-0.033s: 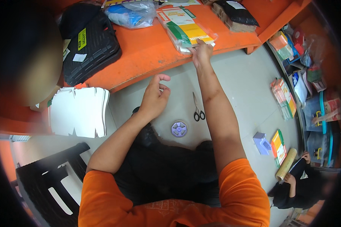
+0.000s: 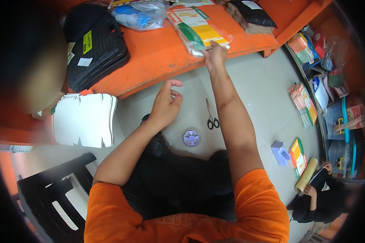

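Note:
My right hand (image 2: pixel 216 55) reaches to the front edge of an orange shelf and grips the near end of a plastic-wrapped pack of flat printed cartons (image 2: pixel 196 26), coloured green, white and yellow. The pack lies on the shelf; my thumb is mostly hidden beneath it. My left hand (image 2: pixel 166 103) hangs in the air over the floor, its fingers loosely bent and apart, holding nothing. Below it on the floor lie a lilac spoked spool (image 2: pixel 191 138) and, between my forearms, scissors with black handles (image 2: pixel 213 123).
A black tool case (image 2: pixel 99 52) and a clear bag with blue contents (image 2: pixel 140 16) rest on the orange shelf (image 2: pixel 150 56). White die-cut sheets (image 2: pixel 85 119) are stacked at left, above a black chair (image 2: pixel 54 190). At right, a person (image 2: pixel 322 198) holds a yellowish roll (image 2: pixel 306 175) near more packs (image 2: pixel 303 104).

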The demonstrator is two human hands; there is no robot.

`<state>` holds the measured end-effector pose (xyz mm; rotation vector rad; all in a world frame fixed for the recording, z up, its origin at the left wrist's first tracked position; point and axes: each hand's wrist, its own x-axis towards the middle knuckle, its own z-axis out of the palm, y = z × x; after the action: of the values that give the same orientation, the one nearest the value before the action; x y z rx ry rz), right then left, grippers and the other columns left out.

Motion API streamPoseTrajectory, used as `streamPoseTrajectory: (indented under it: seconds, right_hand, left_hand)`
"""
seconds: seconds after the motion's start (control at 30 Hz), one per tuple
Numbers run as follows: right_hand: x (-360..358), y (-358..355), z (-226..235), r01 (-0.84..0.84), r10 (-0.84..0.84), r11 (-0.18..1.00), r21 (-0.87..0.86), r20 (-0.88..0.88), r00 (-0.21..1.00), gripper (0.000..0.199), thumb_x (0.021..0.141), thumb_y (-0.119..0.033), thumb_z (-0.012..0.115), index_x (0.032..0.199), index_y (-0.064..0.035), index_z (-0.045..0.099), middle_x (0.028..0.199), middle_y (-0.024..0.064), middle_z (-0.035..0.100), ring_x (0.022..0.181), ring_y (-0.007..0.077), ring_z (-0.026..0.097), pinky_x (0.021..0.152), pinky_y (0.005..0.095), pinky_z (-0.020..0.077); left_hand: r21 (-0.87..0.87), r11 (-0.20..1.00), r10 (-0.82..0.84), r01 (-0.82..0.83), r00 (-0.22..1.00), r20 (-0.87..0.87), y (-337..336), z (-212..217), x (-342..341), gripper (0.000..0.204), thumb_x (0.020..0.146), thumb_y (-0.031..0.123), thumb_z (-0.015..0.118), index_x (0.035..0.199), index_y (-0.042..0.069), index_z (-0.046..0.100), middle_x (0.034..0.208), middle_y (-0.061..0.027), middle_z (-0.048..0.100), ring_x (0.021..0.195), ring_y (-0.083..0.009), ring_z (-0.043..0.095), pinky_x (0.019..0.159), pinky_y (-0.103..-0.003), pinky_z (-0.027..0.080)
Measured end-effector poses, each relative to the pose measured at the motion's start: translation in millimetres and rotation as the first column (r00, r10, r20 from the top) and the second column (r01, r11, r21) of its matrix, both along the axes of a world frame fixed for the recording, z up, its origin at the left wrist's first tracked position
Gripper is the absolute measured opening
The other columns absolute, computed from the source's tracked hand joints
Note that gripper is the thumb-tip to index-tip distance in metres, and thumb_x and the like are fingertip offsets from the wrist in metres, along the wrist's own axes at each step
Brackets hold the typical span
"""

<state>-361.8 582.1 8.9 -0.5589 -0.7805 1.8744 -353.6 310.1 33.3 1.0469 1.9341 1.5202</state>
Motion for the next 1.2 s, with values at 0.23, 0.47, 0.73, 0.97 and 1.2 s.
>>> streamPoseTrajectory:
  seconds: [0.23,0.47,0.73,0.97,1.2]
  right_hand:
    - [3.3,-9.1,10.3,-0.014,0.014,1.000,0.000,-0.084,0.996,0.036,0.093,0.003,0.053,0.124,0.0009,0.034,0.127,0.0248,0.049,0.116,0.0381,0.059,0.091,0.0572,0.0566]
    - [11.1,-3.7,7.1,-0.116,0.059,0.984,0.135,0.369,0.928,0.032,0.096,-0.005,0.054,0.124,0.0058,0.046,0.112,0.0203,0.060,0.094,0.0306,0.068,0.078,0.0460,0.0627]
    - [45.4,5.9,41.7,-0.359,0.072,0.930,0.079,0.918,0.390,0.040,0.091,-0.035,0.067,0.100,0.0039,0.063,0.083,0.0125,0.063,0.064,0.0203,0.063,0.054,0.0346,0.0569]
    - [117.2,41.4,27.1,-0.539,-0.110,0.819,0.195,0.976,0.186,0.050,0.086,-0.045,0.066,0.086,0.0045,0.067,0.075,0.0142,0.064,0.060,0.0227,0.065,0.055,0.0350,0.0540]
    - [318.5,66.3,-15.3,-0.533,-0.063,0.845,0.036,0.997,-0.034,0.043,0.087,-0.041,0.067,0.082,0.0020,0.065,0.067,0.0111,0.062,0.059,0.0208,0.063,0.057,0.0339,0.0512]
  left_hand:
    - [-0.011,0.998,-0.067,0.066,0.997,-0.048,-1.5,-5.1,6.0,0.034,0.088,0.000,0.056,0.121,0.005,0.048,0.122,-0.0085,0.055,0.092,-0.0159,0.061,0.072,-0.029,0.050]
    - [-0.076,0.991,-0.117,0.111,0.991,-0.070,-3.3,-0.4,8.5,0.039,0.087,0.004,0.060,0.124,0.005,0.046,0.128,-0.0090,0.053,0.093,-0.0177,0.062,0.074,-0.031,0.050]
    - [-0.164,0.972,-0.190,0.168,0.973,-0.128,-3.9,-3.0,13.7,0.042,0.087,0.006,0.061,0.126,0.004,0.045,0.130,-0.0107,0.052,0.095,-0.0183,0.063,0.076,-0.032,0.050]
    - [-0.272,0.913,-0.364,0.304,0.908,-0.208,1.0,-20.7,25.0,0.039,0.089,0.010,0.063,0.125,0.004,0.049,0.127,-0.0126,0.056,0.099,-0.0226,0.064,0.076,-0.034,0.052]
    - [-0.221,0.954,-0.259,0.203,0.929,-0.263,17.2,-22.4,33.5,0.031,0.091,0.014,0.065,0.120,0.006,0.056,0.116,-0.0086,0.062,0.098,-0.0201,0.062,0.076,-0.034,0.052]
